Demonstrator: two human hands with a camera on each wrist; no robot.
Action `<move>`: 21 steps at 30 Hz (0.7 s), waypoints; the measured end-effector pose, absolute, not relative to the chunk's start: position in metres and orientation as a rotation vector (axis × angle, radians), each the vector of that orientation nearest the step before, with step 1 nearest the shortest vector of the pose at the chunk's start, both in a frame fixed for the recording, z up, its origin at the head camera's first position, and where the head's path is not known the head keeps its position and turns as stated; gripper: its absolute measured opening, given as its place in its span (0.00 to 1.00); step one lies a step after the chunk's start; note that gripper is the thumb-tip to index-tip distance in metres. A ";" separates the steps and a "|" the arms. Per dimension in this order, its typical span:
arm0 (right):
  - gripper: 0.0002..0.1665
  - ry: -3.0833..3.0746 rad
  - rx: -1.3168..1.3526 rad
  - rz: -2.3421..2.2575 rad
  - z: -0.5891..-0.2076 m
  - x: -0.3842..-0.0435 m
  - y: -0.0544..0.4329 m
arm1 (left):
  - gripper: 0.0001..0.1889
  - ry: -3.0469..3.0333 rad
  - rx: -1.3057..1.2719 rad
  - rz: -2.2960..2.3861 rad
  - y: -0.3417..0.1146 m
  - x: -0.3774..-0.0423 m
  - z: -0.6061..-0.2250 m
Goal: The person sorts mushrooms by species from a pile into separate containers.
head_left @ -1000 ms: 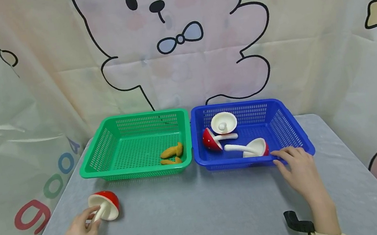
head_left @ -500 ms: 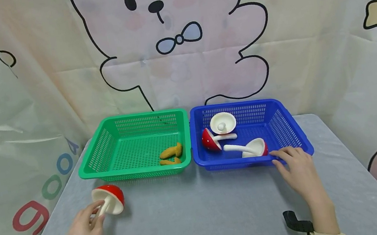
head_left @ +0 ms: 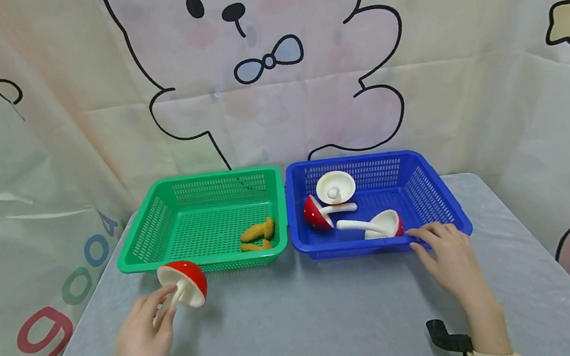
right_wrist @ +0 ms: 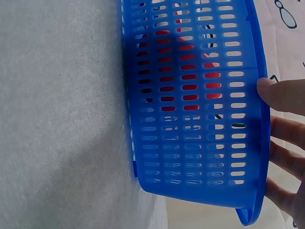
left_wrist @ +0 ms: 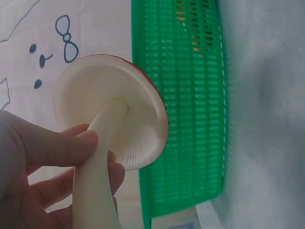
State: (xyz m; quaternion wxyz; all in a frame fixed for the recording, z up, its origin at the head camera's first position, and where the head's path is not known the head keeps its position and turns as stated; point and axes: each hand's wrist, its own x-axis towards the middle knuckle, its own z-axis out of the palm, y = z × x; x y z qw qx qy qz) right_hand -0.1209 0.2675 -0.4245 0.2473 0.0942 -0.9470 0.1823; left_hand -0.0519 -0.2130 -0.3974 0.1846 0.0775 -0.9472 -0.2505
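My left hand (head_left: 145, 334) pinches the pale stem of a toy mushroom (head_left: 194, 281) with a red cap. It holds the mushroom just in front of the green basket (head_left: 139, 268), cap tilted up and away. In the left wrist view, thumb and fingers lie round the stem, and the cap's cream underside (left_wrist: 86, 95) overlaps the basket's side. My right hand (head_left: 450, 261) grips the front rim of the blue basket (head_left: 449, 203) near its right corner. The right wrist view shows the thumb (right_wrist: 281, 95) on the near side of the rim, the other fingers beyond it.
Inside the blue basket lie a white-stemmed red mushroom (head_left: 317, 215), another near the front (head_left: 387, 224) and a cream-faced mushroom (head_left: 335, 186). Two brown mushrooms (head_left: 258, 230) lie in the green basket. Both baskets stand side by side on a grey-covered table (head_left: 306, 327) before a printed curtain (head_left: 447, 88).
My left hand has lifted the red-capped mushroom and carried it to the right and forward, toward the green basket. The right hand has stayed on the blue basket's rim.
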 end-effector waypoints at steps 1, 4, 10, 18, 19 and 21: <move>0.13 -2.585 0.254 0.494 -0.424 -0.121 0.267 | 0.19 -2.663 0.188 -0.707 -0.210 -0.053 -0.396; 0.13 -2.592 0.253 0.496 -0.424 -0.120 0.267 | 0.20 -2.649 0.120 -0.702 -0.202 -0.058 -0.391; 0.13 -2.587 0.256 0.494 -0.425 -0.120 0.268 | 0.19 -2.618 0.007 -0.715 -0.180 -0.073 -0.382; 0.12 -2.578 0.265 0.488 -0.424 -0.120 0.267 | 0.18 -2.599 -0.143 -0.812 -0.150 -0.096 -0.373; 0.12 -2.578 0.266 0.489 -0.424 -0.120 0.267 | 0.18 -2.595 -0.160 -0.826 -0.146 -0.099 -0.372; 0.12 -2.573 0.265 0.490 -0.424 -0.121 0.267 | 0.18 -2.584 -0.191 -0.839 -0.139 -0.105 -0.371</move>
